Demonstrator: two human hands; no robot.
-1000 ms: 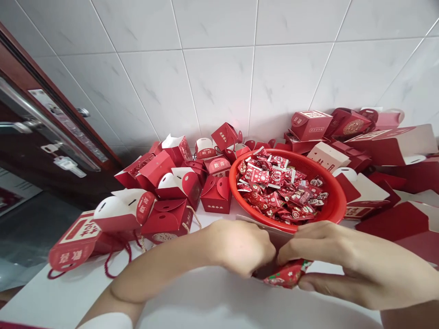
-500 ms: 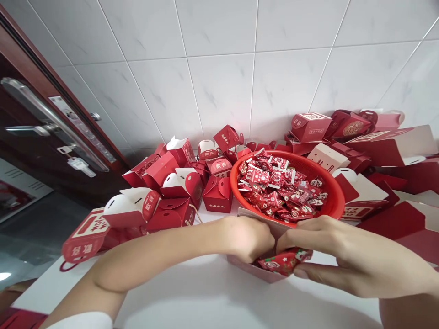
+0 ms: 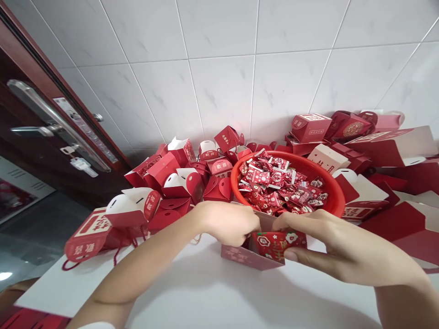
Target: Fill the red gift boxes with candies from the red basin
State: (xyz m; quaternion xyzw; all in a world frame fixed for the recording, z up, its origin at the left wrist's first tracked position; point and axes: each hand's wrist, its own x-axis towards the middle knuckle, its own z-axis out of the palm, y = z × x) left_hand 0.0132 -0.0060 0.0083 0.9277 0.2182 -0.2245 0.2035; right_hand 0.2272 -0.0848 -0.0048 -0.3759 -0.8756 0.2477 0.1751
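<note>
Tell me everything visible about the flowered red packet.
The red packet is slightly glossy, perhaps plastic film, printed with white flowers, gold characters and green touches. The right hand holds its right side, thumb in front. It stands slightly tilted in the mouth of the open box, lower edge hidden behind the wall.

A single head-worn camera faces forward and down over the surface [image 3: 192, 292] at close range. The hands [image 3: 331, 244] occupy the near foreground; the tiled wall [image 3: 219, 87] spans the upper view.
</note>
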